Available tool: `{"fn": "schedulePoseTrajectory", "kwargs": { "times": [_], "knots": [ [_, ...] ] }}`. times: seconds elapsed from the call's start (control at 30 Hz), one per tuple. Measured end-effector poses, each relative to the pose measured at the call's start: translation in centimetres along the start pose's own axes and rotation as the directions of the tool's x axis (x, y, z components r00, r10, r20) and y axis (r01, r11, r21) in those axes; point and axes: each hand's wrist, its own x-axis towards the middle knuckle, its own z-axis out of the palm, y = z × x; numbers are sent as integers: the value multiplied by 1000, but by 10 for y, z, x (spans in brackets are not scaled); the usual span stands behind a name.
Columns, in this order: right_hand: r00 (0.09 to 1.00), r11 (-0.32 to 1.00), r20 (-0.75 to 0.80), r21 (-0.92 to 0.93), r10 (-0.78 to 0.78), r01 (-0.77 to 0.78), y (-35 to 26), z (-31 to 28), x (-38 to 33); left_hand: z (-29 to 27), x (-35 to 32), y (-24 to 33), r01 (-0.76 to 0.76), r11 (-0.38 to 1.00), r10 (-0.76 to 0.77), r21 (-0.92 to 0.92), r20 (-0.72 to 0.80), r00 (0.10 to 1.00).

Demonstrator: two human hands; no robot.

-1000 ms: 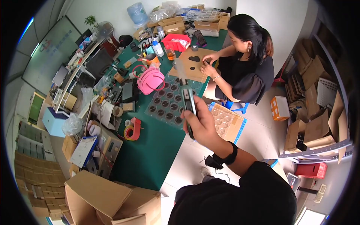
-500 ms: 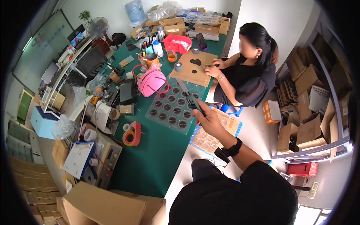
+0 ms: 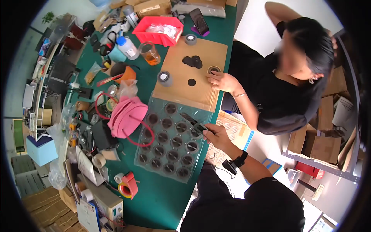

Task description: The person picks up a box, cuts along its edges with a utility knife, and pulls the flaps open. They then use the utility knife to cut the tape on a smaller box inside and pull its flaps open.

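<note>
My right hand [image 3: 217,136] comes in from the lower right, its fingers closed round the handle of a utility knife [image 3: 198,126]. The long blade points up and to the left, above the edge of a clear plastic tray [image 3: 160,172]. Rows of round dark discs with metallic centres [image 3: 173,156] sit in the tray's pockets. My left hand is out of view. Beyond the tray lies a cardboard sheet [image 3: 174,63] bearing black discs [image 3: 192,62] and a roll of grey tape [image 3: 164,78]. A co-worker's hand [image 3: 224,82] touches a small ring-shaped piece [image 3: 213,70] there.
A pink bag [image 3: 127,116] stands left of the tray, near a glass of amber liquid [image 3: 150,54] and a red bin [image 3: 157,31]. A red tape dispenser [image 3: 128,185] lies nearer me. Cluttered tools line the table's left side. The co-worker [image 3: 266,89] sits at the right.
The view has shifted closer over the tray and cardboard. My right hand still holds the knife above the tray's right side. The co-worker has raised one arm to the head.
</note>
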Motion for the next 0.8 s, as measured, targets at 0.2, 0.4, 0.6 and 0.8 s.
{"fn": "schedulePoseTrajectory", "kwargs": {
  "times": [0.2,0.4,0.6,0.8],
  "knots": [
    [1000,998,6,-60,13,-13,4,-34,45,-20,30,113,-193,966,194,170,7,981],
    [994,994,-46,-24,-104,103,29,-54,71,4,79,239,-403,868,394,289,92,915],
    [983,975,105,-149,-148,163,27,-65,89,37,103,314,-573,748,556,335,155,816],
    [990,978,16,-157,-139,140,29,-57,88,67,125,367,-722,601,692,343,228,685]
  ]
}}
